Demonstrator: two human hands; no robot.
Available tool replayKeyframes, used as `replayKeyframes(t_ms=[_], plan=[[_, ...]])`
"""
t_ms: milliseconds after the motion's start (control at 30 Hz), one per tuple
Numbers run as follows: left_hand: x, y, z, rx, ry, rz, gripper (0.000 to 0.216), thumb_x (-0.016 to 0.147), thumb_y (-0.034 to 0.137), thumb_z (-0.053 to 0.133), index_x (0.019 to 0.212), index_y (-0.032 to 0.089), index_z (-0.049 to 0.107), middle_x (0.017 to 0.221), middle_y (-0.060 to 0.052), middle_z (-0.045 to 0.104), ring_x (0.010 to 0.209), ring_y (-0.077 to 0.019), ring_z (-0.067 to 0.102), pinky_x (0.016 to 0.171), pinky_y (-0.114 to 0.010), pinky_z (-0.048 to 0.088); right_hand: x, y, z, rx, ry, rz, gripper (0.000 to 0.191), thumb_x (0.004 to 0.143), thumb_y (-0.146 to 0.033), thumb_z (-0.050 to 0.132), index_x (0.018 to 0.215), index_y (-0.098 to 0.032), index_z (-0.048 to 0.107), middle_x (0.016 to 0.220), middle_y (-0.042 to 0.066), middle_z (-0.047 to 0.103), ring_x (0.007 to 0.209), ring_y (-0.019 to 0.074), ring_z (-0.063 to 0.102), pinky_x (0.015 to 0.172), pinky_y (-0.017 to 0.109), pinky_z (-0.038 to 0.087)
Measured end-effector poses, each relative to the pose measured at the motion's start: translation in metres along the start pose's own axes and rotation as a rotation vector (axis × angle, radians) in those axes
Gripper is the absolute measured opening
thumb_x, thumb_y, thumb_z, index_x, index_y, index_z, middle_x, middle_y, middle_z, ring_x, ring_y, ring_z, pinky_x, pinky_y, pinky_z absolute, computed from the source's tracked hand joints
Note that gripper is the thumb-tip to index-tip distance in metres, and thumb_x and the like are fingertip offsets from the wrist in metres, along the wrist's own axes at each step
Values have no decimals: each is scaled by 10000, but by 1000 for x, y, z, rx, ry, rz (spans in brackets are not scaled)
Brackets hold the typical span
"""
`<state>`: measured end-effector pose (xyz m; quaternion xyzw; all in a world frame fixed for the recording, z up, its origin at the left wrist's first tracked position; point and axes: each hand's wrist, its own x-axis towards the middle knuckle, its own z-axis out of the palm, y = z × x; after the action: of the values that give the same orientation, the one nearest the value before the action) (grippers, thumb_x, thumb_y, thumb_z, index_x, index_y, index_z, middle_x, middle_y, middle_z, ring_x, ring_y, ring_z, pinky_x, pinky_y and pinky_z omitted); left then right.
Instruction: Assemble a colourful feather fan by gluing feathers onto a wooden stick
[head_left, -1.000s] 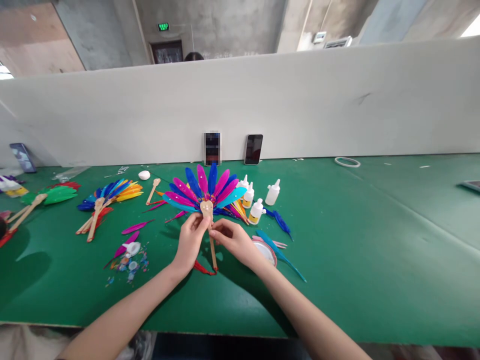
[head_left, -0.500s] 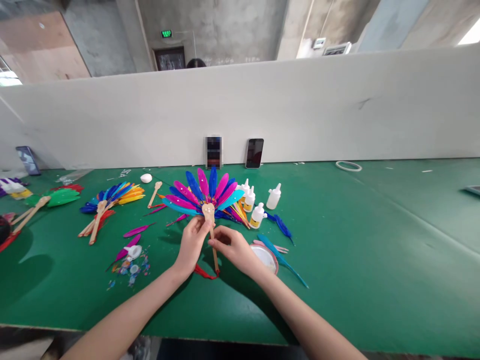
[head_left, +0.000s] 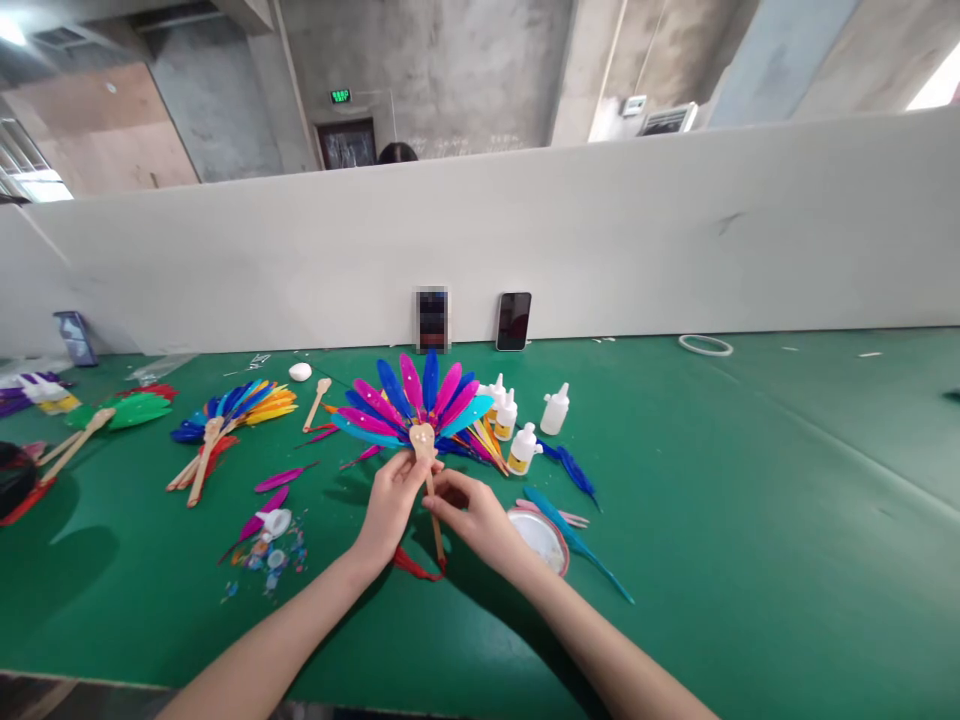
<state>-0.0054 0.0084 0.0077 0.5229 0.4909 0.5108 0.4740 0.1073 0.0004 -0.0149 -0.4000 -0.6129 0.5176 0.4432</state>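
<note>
Feather fan (head_left: 422, 436): upright, slightly tilted, held above the counter (head_left: 750, 520), centre. Pink, dk blue and lt blue feathers spread from a heart-shaped wooden head; white dots on head and some feathers. Red cord (head_left: 415, 567) at stick's lower end.
Left hand (head_left: 391, 508): closed on stick just below head, thumb in front.
Right hand (head_left: 474, 515): thumb and forefinger pinched at stick, lower down; other fingers curled, partly hidden.
Fan step: judged a hold-and-adjust or check at the stick; feathers and dots look in place, approx. complete. Exact finger action n/a.
Next move, judged: calls for a steady L grip, and light R fingers kept off feathers and dots, in case glue is wet (can't confirm).
Glue bottles (head_left: 523, 450): white, nozzle-topped, grouped R of fan; some w/ yellow labels. One, unlabelled as far as seen, stands apart, farther R. Fill levels n/a.
Shallow dish (head_left: 550, 545): pale inside, reddish rim, partly behind R forearm. Contents, if any, unclear.
White cap (head_left: 276, 522): cap or small cup, can't tell; lies on counter, L of hands. Nothing identifiable inside.
Sequins (head_left: 274, 575): prob. sequins, mixed colours, loose on counter beside cap, not contained.
</note>
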Motion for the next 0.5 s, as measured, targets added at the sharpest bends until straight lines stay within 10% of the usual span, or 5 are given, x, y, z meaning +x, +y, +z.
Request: replayKeyframes(t_ms=[500], plan=[[0, -8, -2, 37, 39, 90, 242, 691, 380, 543, 779, 169, 465, 746, -58, 656, 763, -204, 640, 713, -326, 480, -2, 2, 2, 16, -11, 2, 169, 687, -295, 508, 755, -150, 562, 727, 28, 576, 661, 141, 514, 642, 275, 411]])
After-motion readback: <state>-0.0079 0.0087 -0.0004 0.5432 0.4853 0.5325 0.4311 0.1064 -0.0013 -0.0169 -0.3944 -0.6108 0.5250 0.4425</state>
